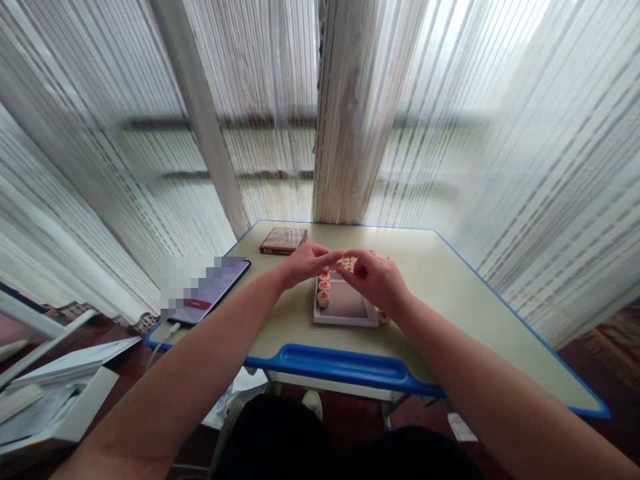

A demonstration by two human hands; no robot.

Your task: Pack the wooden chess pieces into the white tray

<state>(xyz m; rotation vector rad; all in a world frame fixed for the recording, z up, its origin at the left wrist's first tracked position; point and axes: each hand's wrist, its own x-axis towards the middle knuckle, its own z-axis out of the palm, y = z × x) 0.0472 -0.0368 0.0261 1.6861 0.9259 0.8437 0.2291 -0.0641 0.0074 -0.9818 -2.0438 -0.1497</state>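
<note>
A shallow white box tray [345, 323] lies on the table, with round wooden xiangqi pieces [323, 299] stacked along its left side, red characters on their faces. More pieces [349, 263] show behind my fingers near the tray's far end, and a few sit at its right edge. Over the far part of the tray, my left hand [311, 261] reaches in from the left, its fingers drawn together. Its fingertips meet those of my right hand [373, 275], which is closed in a pinch. What lies between the fingertips is too small and covered to make out.
On the table's far left is a flat brown box [283, 240]. A tablet [215, 290] with a white cable rests at the left edge. The table [465, 313] has a blue rim and a blue pen groove [340, 363] in front. Curtains hang behind it.
</note>
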